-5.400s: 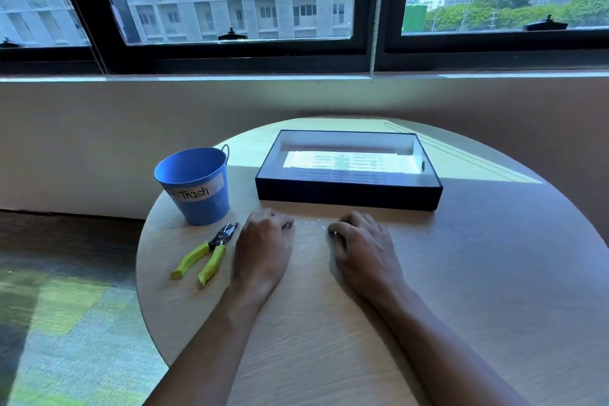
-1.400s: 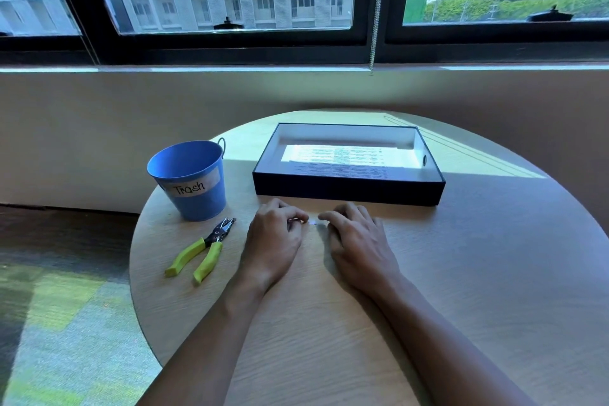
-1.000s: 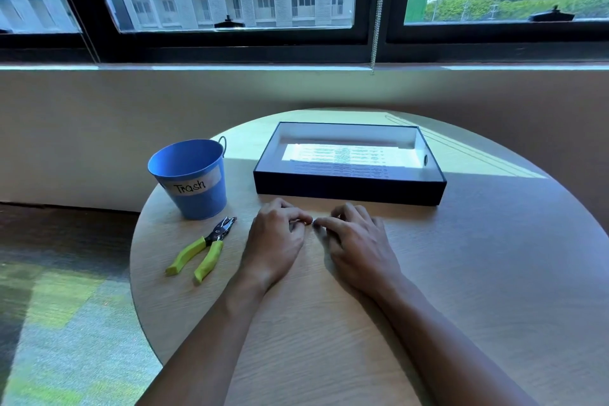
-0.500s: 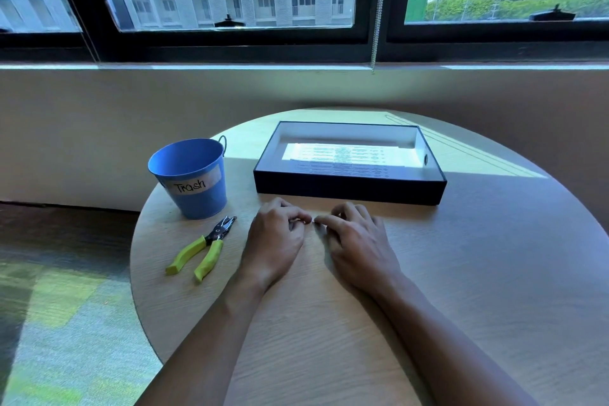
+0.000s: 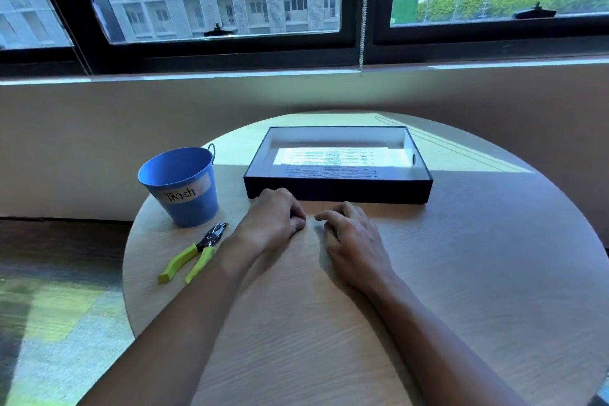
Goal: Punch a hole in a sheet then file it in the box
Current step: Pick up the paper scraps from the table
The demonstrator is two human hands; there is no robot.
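Observation:
A dark, shallow box (image 5: 336,190) stands at the back of the round wooden table (image 5: 478,260), with a printed sheet (image 5: 333,160) lying flat inside it. A hole punch with green handles (image 5: 194,252) lies on the table to the left of my hands. My left hand (image 5: 272,219) rests on the table just in front of the box, fingers curled under. My right hand (image 5: 352,241) lies palm down beside it, fingertips on the wood a small gap away from the left knuckles. Whether anything small sits between or under the fingers is too fine to see.
A blue bucket labelled "Trash" (image 5: 184,188) stands at the table's left edge, behind the punch. Beyond the table are a wall and a window; a blind cord (image 5: 363,10) hangs above the box. Carpeted floor shows on the left.
Over the last seconds my two hands slid closer together along the table in front of the box. In the last half second they barely moved. Box, punch and bucket stayed put.

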